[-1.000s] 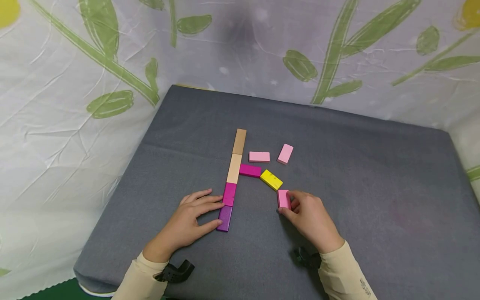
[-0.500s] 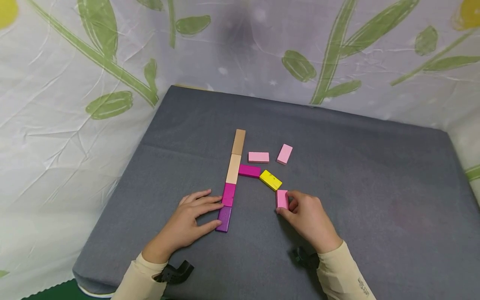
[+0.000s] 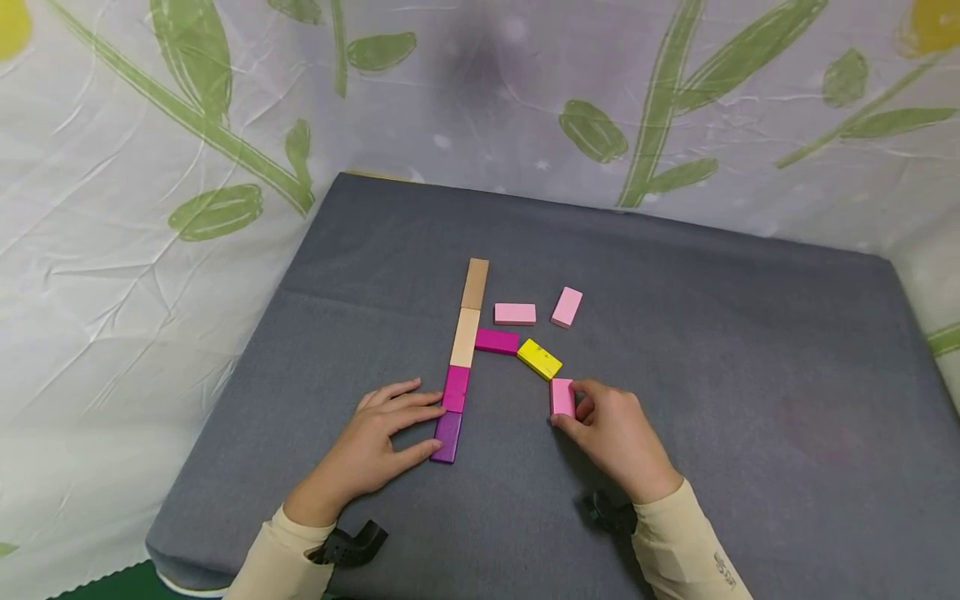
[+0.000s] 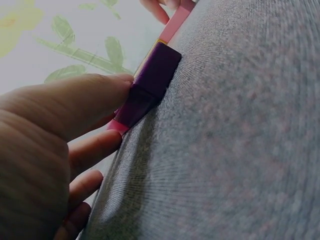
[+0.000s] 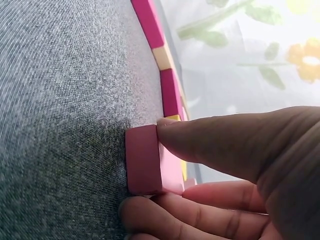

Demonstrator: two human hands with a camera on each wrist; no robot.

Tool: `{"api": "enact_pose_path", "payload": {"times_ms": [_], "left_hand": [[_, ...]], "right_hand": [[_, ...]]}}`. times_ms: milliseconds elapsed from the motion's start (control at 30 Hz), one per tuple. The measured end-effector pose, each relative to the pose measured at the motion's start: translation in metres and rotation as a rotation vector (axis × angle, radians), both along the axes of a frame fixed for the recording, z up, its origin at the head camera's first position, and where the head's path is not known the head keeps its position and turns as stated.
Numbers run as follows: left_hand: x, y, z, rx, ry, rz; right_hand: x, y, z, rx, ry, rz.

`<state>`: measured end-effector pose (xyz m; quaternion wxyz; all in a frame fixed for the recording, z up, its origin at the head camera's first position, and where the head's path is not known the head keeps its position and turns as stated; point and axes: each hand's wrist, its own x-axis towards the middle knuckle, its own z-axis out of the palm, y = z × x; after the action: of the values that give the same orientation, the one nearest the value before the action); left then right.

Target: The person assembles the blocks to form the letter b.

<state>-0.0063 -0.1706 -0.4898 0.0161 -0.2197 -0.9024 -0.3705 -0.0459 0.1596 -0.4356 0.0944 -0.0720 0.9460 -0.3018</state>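
Observation:
Four-sided wooden blocks form a straight row: purple (image 3: pixel 447 437) nearest, then magenta (image 3: pixel 456 388), pale wood (image 3: pixel 465 337) and tan wood (image 3: pixel 475 283). My left hand (image 3: pixel 369 454) lies along the row's left side, fingers extended, thumb tip at the purple block and fingertips at its joint with the magenta one. Branching right from the pale block are another magenta block (image 3: pixel 497 340) and a slanted yellow block (image 3: pixel 540 359). My right hand (image 3: pixel 618 437) pinches a pink block (image 5: pixel 144 160) between thumb and fingers, its far end at the yellow block's near corner.
Two loose pink blocks lie beyond the branch, one crosswise (image 3: pixel 514 314) and one tilted (image 3: pixel 567 307). Grey cloth covers the table (image 3: pixel 750 358). A white curtain (image 3: pixel 480 125) with painted green leaves hangs behind and to the left.

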Motion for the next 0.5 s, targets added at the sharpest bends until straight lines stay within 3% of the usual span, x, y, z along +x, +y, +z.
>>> {"api": "enact_pose_path", "payload": {"times_ms": [267,500], "left_hand": [[-0.001,0.002,-0.001,0.004,0.005,-0.005],[0.0,0.001,-0.004,0.012,0.025,0.004]], "right_hand": [[0.0,0.006,0.004,-0.008,-0.031,-0.019],[-0.013,0.016,-0.001,-0.015,-0.05,-0.034]]}}
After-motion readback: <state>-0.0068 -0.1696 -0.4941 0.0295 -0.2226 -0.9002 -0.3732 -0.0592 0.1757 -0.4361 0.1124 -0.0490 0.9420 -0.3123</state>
